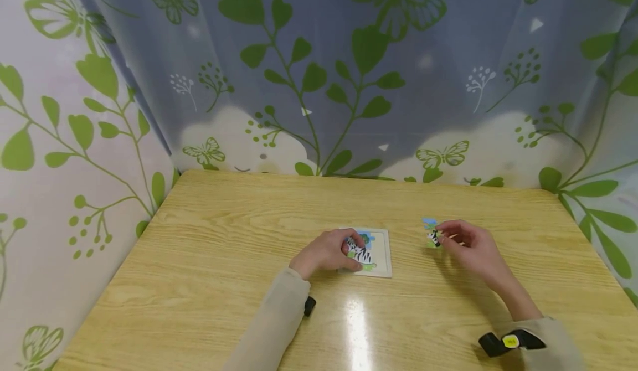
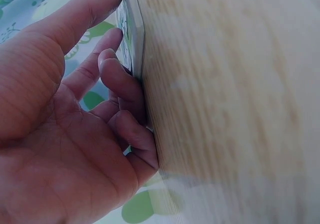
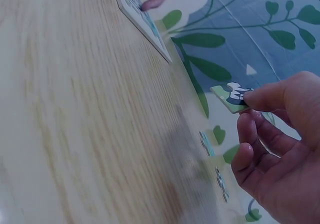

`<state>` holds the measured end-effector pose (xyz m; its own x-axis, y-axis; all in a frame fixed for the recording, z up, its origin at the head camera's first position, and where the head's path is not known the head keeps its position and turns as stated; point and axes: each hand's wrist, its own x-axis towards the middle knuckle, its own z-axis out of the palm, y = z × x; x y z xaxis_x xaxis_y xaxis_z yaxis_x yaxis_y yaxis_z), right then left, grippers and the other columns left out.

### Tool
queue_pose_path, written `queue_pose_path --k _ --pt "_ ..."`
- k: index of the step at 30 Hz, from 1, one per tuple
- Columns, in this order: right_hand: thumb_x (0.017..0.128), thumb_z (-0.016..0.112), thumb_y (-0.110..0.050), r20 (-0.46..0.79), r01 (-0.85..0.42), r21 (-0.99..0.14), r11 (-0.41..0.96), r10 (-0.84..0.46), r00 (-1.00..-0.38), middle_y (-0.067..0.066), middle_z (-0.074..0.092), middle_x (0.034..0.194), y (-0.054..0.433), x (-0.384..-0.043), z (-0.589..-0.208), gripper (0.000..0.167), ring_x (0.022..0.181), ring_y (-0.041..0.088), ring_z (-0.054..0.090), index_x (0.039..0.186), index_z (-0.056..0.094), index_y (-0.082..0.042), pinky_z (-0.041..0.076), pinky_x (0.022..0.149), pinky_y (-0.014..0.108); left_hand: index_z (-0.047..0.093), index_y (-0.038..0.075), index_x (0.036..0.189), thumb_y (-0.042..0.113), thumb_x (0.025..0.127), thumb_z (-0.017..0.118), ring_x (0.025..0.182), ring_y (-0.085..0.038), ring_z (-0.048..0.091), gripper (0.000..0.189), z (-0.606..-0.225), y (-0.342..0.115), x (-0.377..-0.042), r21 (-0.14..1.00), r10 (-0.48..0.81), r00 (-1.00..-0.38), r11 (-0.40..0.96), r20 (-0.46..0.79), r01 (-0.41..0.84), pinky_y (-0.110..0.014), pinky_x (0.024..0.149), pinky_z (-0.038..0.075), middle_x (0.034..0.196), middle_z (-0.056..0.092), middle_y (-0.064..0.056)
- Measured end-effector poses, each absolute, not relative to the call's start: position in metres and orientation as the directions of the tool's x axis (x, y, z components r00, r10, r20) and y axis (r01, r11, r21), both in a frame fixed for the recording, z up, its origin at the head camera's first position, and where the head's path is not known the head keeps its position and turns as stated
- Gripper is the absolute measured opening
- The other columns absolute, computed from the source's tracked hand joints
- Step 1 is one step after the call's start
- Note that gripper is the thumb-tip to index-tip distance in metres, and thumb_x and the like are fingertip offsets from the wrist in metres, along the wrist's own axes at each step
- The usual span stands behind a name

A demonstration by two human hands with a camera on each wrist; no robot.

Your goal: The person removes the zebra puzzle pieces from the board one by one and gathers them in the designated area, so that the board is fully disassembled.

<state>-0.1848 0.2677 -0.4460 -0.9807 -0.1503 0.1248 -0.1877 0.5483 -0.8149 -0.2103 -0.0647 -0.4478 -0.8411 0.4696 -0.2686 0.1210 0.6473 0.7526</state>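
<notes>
A small square picture puzzle board (image 1: 382, 252) with a pale frame lies on the table. Fitted pieces showing a zebra (image 1: 364, 256) cover its left part, while the right strip is bare. My left hand (image 1: 329, 252) rests on the board's left side, thumb and index finger spread over the picture and touching it; its other fingers bend loosely against the table (image 2: 135, 134). To the right, my right hand (image 1: 473, 252) pinches a puzzle piece (image 3: 231, 98) with a black-and-white animal on green between thumb and fingers, held above the table.
Two more puzzle pieces, one (image 3: 206, 144) and another (image 3: 221, 185), lie on the wooden table (image 1: 224, 238) near the right hand. A curtain with leaves and butterflies (image 1: 319, 83) hangs along the table's back and sides. Black straps (image 1: 528, 339) sit at the wrists.
</notes>
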Motion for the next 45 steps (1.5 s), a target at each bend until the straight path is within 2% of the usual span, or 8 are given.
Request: queue_pose_path --k 7,11,18,30,37,45 --pt "0.101 0.064 -0.016 0.14 -0.178 -0.797 0.577 -0.11 -0.984 -0.014 0.068 0.098 0.289 -0.189 -0.446 0.025 0.082 0.004 0.064 0.123 0.067 -0.004 0.05 0.063 0.025 0.065 0.02 0.115 0.019 0.086 0.084 0.072 -0.015 0.044 0.034 -0.447 -0.064 -0.209 0.753 0.467 -0.842 0.647 -0.272 0.116 -0.028 0.065 0.035 0.08 0.046 0.0" --pt "0.102 0.063 -0.016 0.154 -0.185 -0.784 0.593 -0.102 -0.983 -0.02 0.066 0.097 0.299 -0.192 -0.446 0.025 0.081 0.001 0.062 0.123 0.066 -0.003 0.05 0.062 0.024 0.065 0.021 0.115 0.019 0.086 0.084 0.072 -0.015 0.044 0.034 -0.446 -0.064 -0.209 0.748 0.464 -0.843 0.653 -0.272 0.119 -0.028 0.066 0.035 0.08 0.046 0.0" --pt "0.102 0.062 -0.017 0.134 -0.16 -0.766 0.623 -0.089 -0.987 -0.02 0.064 0.096 0.318 -0.198 -0.446 0.028 0.079 0.006 0.064 0.126 0.065 -0.002 0.05 0.06 0.026 0.065 0.021 0.115 0.021 0.087 0.084 0.073 -0.014 0.044 0.034 -0.445 -0.065 -0.209 0.738 0.461 -0.845 0.663 -0.27 0.126 -0.028 0.067 0.035 0.08 0.046 0.001" --pt "0.102 0.062 -0.017 0.129 -0.147 -0.748 0.647 -0.076 -0.989 -0.021 0.064 0.093 0.341 -0.213 -0.452 0.03 0.078 -0.001 0.064 0.125 0.064 0.001 0.051 0.062 0.024 0.065 0.022 0.115 0.021 0.087 0.083 0.072 -0.014 0.044 0.034 -0.447 -0.065 -0.209 0.738 0.457 -0.846 0.664 -0.273 0.121 -0.028 0.066 0.035 0.08 0.047 0.001" --pt "0.102 0.062 -0.016 0.132 -0.145 -0.734 0.663 -0.07 -0.989 -0.014 0.067 0.093 0.355 -0.223 -0.458 0.029 0.078 -0.003 0.064 0.124 0.064 0.002 0.052 0.063 0.022 0.065 0.022 0.115 0.021 0.087 0.083 0.072 -0.014 0.044 0.034 -0.446 -0.065 -0.209 0.742 0.459 -0.845 0.66 -0.275 0.117 -0.028 0.065 0.036 0.081 0.048 0.001" --pt "0.103 0.061 -0.02 0.106 -0.11 -0.713 0.693 -0.048 -0.993 -0.019 0.062 0.094 0.363 -0.229 -0.463 0.032 0.078 -0.01 0.059 0.126 0.064 0.002 0.052 0.06 0.025 0.065 0.022 0.114 0.021 0.087 0.083 0.072 -0.014 0.043 0.033 -0.447 -0.065 -0.21 0.743 0.466 -0.841 0.658 -0.274 0.123 -0.027 0.065 0.035 0.081 0.046 0.001"
